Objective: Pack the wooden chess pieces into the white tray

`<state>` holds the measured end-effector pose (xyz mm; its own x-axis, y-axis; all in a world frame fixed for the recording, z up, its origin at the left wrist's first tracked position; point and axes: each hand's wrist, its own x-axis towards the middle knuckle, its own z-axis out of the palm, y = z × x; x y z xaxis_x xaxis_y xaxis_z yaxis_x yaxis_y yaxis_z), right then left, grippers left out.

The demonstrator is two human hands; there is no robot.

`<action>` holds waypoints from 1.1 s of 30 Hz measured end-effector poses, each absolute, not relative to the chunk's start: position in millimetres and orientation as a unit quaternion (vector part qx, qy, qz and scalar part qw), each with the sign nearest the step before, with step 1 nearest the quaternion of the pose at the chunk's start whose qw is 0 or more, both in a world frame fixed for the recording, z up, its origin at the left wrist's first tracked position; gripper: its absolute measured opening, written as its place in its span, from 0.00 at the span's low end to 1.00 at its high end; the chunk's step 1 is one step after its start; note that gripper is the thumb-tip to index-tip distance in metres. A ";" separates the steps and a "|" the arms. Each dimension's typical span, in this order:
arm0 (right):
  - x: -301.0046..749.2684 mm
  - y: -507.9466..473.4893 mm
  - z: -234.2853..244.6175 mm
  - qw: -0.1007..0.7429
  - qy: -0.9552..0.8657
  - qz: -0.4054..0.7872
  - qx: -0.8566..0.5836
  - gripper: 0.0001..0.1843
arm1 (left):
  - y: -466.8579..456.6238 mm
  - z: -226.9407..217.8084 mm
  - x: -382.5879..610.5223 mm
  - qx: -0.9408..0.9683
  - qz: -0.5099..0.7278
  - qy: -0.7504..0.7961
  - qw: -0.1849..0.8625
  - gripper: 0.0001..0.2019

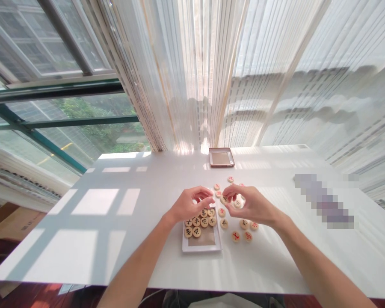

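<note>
My right hand (248, 203) pinches a round wooden Chinese chess piece (224, 199) with a black character between thumb and fingertips. Facing it, my left hand (194, 204) curves above the far end of a shallow white box (201, 248), thumb and fingers apart with no piece visible between them. Rows of black-character chess pieces (204, 221) lie face up in the box, whose brown bottom shows at the near end. Loose pieces with red and black characters lie right of the box, among them a red one (235, 236) and a black one (223, 223). My right hand partly covers several others.
A box lid (222, 158) with a brown rim lies at the table's far edge. The white table (141, 256) carries bright window light. A blurred-out object (324, 201) rests on the right side. Sheer curtains (192, 85) hang behind, and a cardboard box (16, 220) stands at the lower left.
</note>
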<state>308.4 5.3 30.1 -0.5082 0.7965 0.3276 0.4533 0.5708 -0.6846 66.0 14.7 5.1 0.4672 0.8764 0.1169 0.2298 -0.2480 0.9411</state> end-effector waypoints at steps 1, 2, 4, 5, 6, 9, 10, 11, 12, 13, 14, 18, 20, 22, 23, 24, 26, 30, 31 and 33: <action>301.9 5.9 28.6 0.328 -0.833 0.244 -0.373 0.10 | 14.1 4.3 67.5 0.699 0.347 0.377 0.499 0.14; 296.2 6.4 26.1 0.338 -0.837 0.220 -0.369 0.10 | 13.8 3.4 68.7 0.687 0.352 0.369 0.518 0.15; 287.6 6.5 19.1 0.360 -0.840 0.177 -0.366 0.10 | 14.2 1.4 70.2 0.668 0.364 0.366 0.536 0.16; 284.7 6.0 15.2 0.370 -0.838 0.159 -0.367 0.10 | 14.6 0.4 70.7 0.661 0.370 0.368 0.540 0.16; 282.8 5.1 11.4 0.380 -0.836 0.146 -0.369 0.09 | 14.9 -0.5 71.0 0.656 0.375 0.370 0.540 0.17; 280.9 1.4 2.9 0.405 -0.827 0.130 -0.369 0.08 | 14.9 -2.7 71.8 0.653 0.375 0.376 0.540 0.17; 280.9 0.2 1.2 0.412 -0.825 0.130 -0.365 0.08 | 14.6 -3.2 72.0 0.652 0.373 0.378 0.542 0.17; 281.0 -0.7 -0.1 0.419 -0.823 0.130 -0.360 0.09 | 14.3 -3.7 72.2 0.650 0.371 0.381 0.543 0.16; 281.1 -1.3 -1.2 0.426 -0.822 0.131 -0.354 0.09 | 14.0 -4.1 72.4 0.648 0.369 0.385 0.544 0.16; 281.3 -1.7 -2.1 0.432 -0.821 0.132 -0.349 0.10 | 13.7 -4.3 72.6 0.647 0.368 0.389 0.543 0.16; 281.4 -1.9 -3.0 0.435 -0.821 0.133 -0.345 0.10 | 13.5 -4.4 72.8 0.647 0.366 0.392 0.542 0.16; 283.0 -2.7 -7.7 0.430 -0.818 0.149 -0.351 0.11 | 13.0 -3.1 73.0 0.653 0.362 0.388 0.540 0.14; 284.2 -3.3 -10.2 0.428 -0.815 0.158 -0.357 0.12 | 12.9 -2.2 73.0 0.653 0.364 0.379 0.545 0.13; 285.2 -3.7 -12.4 0.427 -0.814 0.161 -0.359 0.12 | 12.9 -1.9 73.0 0.655 0.366 0.367 0.550 0.13; 285.6 -3.8 -13.1 0.428 -0.813 0.161 -0.360 0.11 | 13.0 -2.0 72.9 0.657 0.366 0.361 0.552 0.13; 285.8 -3.8 -13.7 0.429 -0.813 0.159 -0.360 0.11 | 13.1 -2.2 72.8 0.660 0.365 0.354 0.553 0.13; 286.0 -3.6 -14.3 0.431 -0.810 0.157 -0.364 0.11 | 13.4 -2.9 72.7 0.670 0.363 0.345 0.548 0.14; 286.1 -2.7 -14.6 0.429 -0.810 0.157 -0.368 0.11 | 14.0 -3.5 72.6 0.686 0.364 0.343 0.529 0.15; 286.1 -2.5 -14.9 0.429 -0.810 0.156 -0.368 0.11 | 14.1 -3.4 72.7 0.687 0.363 0.345 0.526 0.15; 285.9 -2.3 -15.8 0.430 -0.810 0.157 -0.366 0.11 | 14.1 -2.8 72.8 0.689 0.362 0.346 0.524 0.15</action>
